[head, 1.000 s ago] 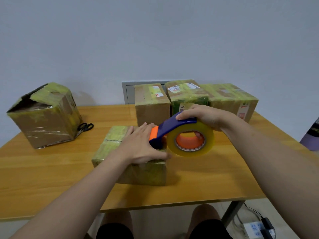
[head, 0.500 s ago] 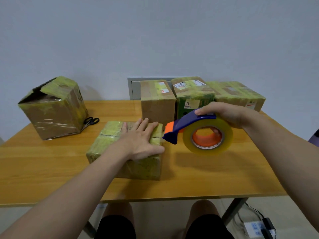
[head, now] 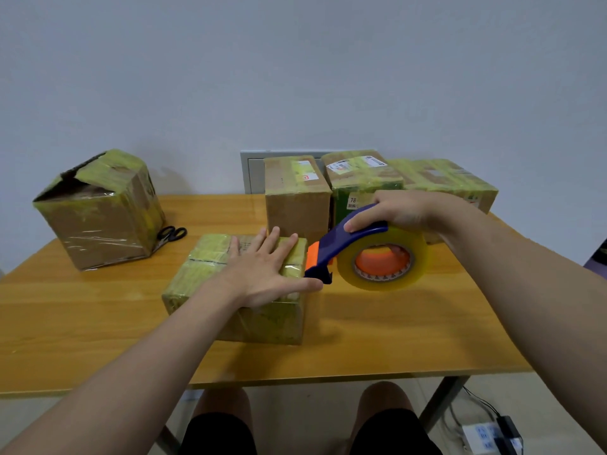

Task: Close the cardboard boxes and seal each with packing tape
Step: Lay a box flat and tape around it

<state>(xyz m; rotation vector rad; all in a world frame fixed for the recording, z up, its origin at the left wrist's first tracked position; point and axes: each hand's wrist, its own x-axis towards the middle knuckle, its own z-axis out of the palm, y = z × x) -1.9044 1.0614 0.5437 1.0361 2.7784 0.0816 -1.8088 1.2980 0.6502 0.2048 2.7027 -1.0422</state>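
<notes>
Your left hand (head: 262, 274) lay flat, fingers straight and spread, on top of the low, tape-wrapped brown cardboard box (head: 210, 274) at the middle of the wooden counter (head: 394, 330). Your right hand (head: 397, 211) gripped the blue-and-orange tape dispenser with its clear roll (head: 348, 239). It was held just right of the box, nose pointing at the right edge near your thumb. The top's visible seam ran left to right, so the strip would likely run leftward.

The number 78 is printed on a pale label (head: 353, 201) on the green box (head: 361, 178) at the tabletop's (head: 394, 323) far edge; other printing is too blurred to be read.
</notes>
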